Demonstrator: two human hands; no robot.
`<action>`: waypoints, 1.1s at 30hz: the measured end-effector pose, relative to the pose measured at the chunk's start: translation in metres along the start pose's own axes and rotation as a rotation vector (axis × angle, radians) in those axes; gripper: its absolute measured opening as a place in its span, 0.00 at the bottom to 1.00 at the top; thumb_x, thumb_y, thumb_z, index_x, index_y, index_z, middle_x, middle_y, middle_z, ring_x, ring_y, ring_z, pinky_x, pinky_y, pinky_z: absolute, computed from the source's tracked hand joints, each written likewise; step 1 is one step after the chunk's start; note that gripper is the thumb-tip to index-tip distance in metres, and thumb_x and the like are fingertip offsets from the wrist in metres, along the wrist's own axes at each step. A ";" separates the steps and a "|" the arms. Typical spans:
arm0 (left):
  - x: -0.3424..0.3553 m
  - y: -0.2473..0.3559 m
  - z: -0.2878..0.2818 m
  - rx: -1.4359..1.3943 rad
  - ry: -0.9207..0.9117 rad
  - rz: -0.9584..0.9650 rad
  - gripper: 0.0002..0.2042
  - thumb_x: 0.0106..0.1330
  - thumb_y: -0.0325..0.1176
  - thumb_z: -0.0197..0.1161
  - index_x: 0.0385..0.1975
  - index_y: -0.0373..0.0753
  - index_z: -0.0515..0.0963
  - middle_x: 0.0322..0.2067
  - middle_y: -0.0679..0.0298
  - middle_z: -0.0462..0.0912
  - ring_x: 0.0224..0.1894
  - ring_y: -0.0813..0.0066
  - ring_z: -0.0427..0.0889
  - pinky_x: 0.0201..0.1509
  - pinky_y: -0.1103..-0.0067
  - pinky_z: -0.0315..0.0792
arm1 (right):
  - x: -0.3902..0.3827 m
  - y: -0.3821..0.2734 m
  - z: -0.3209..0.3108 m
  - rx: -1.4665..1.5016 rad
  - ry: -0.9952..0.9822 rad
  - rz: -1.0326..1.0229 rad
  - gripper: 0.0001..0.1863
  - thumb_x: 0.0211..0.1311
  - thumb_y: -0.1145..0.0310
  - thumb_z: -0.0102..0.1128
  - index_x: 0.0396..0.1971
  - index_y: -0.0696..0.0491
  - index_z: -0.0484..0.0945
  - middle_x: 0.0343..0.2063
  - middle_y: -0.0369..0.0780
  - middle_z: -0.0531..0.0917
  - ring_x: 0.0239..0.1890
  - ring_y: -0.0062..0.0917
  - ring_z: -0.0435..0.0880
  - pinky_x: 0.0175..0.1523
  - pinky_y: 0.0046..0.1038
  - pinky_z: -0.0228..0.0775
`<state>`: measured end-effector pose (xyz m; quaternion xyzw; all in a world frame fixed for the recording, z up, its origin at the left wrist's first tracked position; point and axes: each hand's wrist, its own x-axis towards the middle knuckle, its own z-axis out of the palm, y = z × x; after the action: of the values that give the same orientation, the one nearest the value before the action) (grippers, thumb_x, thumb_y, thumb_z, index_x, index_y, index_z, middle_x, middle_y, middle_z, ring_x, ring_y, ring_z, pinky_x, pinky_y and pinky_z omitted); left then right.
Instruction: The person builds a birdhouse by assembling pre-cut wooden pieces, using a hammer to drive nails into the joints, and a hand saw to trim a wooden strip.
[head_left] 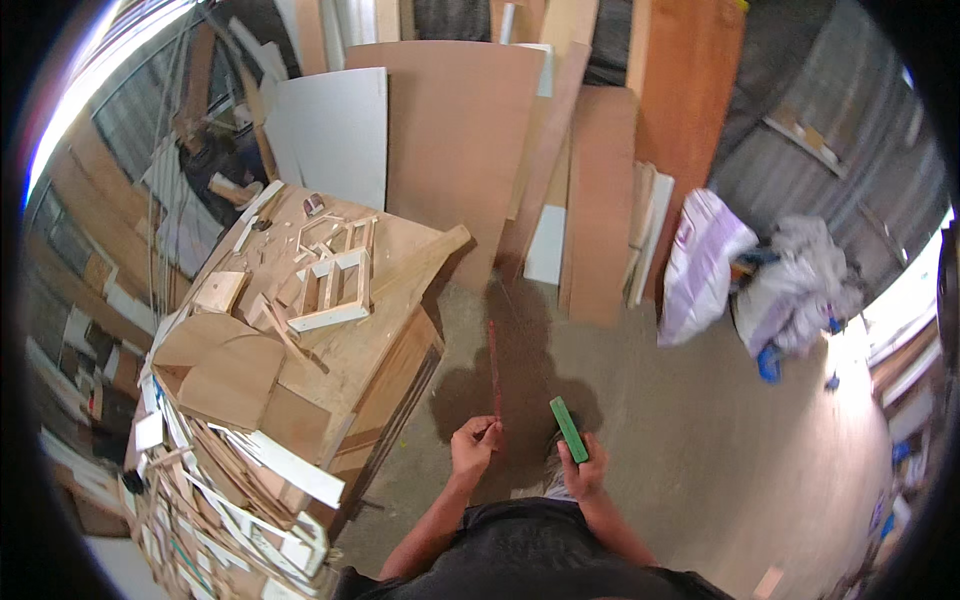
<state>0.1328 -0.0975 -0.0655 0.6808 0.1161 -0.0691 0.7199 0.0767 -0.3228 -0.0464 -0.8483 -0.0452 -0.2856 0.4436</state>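
Observation:
My left hand (473,450) pinches the lower end of a thin, straight red strip (494,368), which points away from me over the floor. In my right hand (586,467) is a narrow green block-like object (568,429), held at its near end and tilted up to the left. What kind of thing either one is cannot be made out. The two hands are apart, in front of my dark shirt. To the left stands a wooden worktable (400,290) bearing a small wooden frame (335,290) with compartments.
Wood offcuts (220,470) heap up at the table's near left. Large brown boards (455,130) and a white panel (335,130) lean at the back. White sacks (700,265) stand at the right, by a corrugated metal wall (850,120). Concrete floor (720,430) spreads to my right.

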 end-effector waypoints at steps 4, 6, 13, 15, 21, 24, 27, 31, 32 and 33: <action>0.087 0.022 0.062 -0.224 0.087 0.007 0.07 0.75 0.31 0.68 0.40 0.33 0.83 0.27 0.70 0.84 0.27 0.85 0.79 0.30 0.82 0.74 | 0.117 0.057 -0.002 0.084 -0.164 0.019 0.14 0.70 0.64 0.69 0.31 0.56 0.75 0.22 0.45 0.75 0.23 0.43 0.78 0.28 0.41 0.67; 0.120 0.053 0.093 -0.192 0.177 -0.008 0.07 0.75 0.31 0.69 0.42 0.33 0.84 0.29 0.70 0.84 0.28 0.84 0.80 0.31 0.82 0.75 | 0.182 0.078 0.003 0.119 -0.221 0.017 0.15 0.70 0.64 0.69 0.29 0.57 0.74 0.22 0.45 0.74 0.22 0.42 0.77 0.28 0.41 0.67; 0.236 0.099 0.127 -0.263 0.381 0.092 0.07 0.76 0.31 0.67 0.42 0.32 0.83 0.29 0.69 0.84 0.28 0.84 0.81 0.32 0.81 0.78 | 0.344 0.149 0.055 0.230 -0.408 -0.070 0.15 0.73 0.62 0.68 0.31 0.53 0.73 0.23 0.39 0.73 0.22 0.30 0.73 0.29 0.35 0.67; 0.277 0.104 0.129 -0.281 0.438 0.099 0.07 0.76 0.31 0.68 0.42 0.32 0.83 0.29 0.69 0.84 0.28 0.84 0.81 0.32 0.82 0.77 | 0.386 0.159 0.081 0.258 -0.390 -0.152 0.14 0.73 0.63 0.68 0.31 0.53 0.73 0.23 0.39 0.73 0.22 0.30 0.73 0.29 0.36 0.67; 0.388 0.120 0.123 -0.318 0.568 0.093 0.07 0.76 0.31 0.68 0.41 0.33 0.83 0.28 0.69 0.84 0.27 0.85 0.79 0.31 0.82 0.74 | 0.480 0.181 0.159 0.394 -0.538 -0.106 0.13 0.73 0.65 0.67 0.31 0.54 0.74 0.22 0.40 0.73 0.23 0.30 0.74 0.30 0.35 0.67; 0.452 0.136 0.110 -0.311 0.639 0.127 0.07 0.75 0.30 0.69 0.42 0.32 0.83 0.28 0.69 0.84 0.27 0.85 0.79 0.31 0.82 0.74 | 0.522 0.197 0.194 0.437 -0.553 -0.193 0.14 0.72 0.65 0.67 0.30 0.54 0.73 0.22 0.40 0.73 0.23 0.31 0.73 0.31 0.35 0.67; 0.467 0.138 0.108 -0.315 0.730 0.093 0.08 0.74 0.30 0.70 0.42 0.31 0.83 0.28 0.69 0.85 0.26 0.85 0.79 0.30 0.83 0.73 | 0.566 0.197 0.222 0.400 -0.660 -0.188 0.14 0.71 0.65 0.68 0.30 0.54 0.73 0.24 0.41 0.74 0.24 0.32 0.74 0.32 0.37 0.68; 0.491 0.153 0.094 -0.363 0.869 0.073 0.07 0.74 0.31 0.69 0.40 0.32 0.83 0.27 0.69 0.84 0.26 0.84 0.78 0.30 0.83 0.72 | 0.612 0.203 0.275 0.459 -0.848 -0.210 0.12 0.71 0.65 0.67 0.32 0.55 0.75 0.25 0.43 0.75 0.25 0.37 0.78 0.32 0.38 0.70; 0.495 0.155 0.090 -0.367 0.900 0.096 0.07 0.75 0.31 0.68 0.40 0.33 0.83 0.27 0.68 0.84 0.26 0.83 0.78 0.31 0.82 0.73 | 0.624 0.201 0.289 0.470 -0.893 -0.215 0.12 0.71 0.65 0.67 0.32 0.55 0.75 0.25 0.43 0.75 0.25 0.37 0.78 0.32 0.38 0.70; 0.496 0.157 0.090 -0.386 0.953 0.076 0.07 0.75 0.31 0.68 0.41 0.33 0.83 0.27 0.68 0.84 0.26 0.83 0.79 0.31 0.81 0.74 | 0.636 0.198 0.302 0.432 -0.912 -0.219 0.12 0.71 0.64 0.66 0.32 0.56 0.76 0.25 0.43 0.76 0.26 0.37 0.79 0.32 0.38 0.70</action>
<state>0.6583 -0.1485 -0.0392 0.4951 0.4171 0.2975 0.7017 0.8060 -0.3195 0.0097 -0.7659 -0.3805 0.0844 0.5113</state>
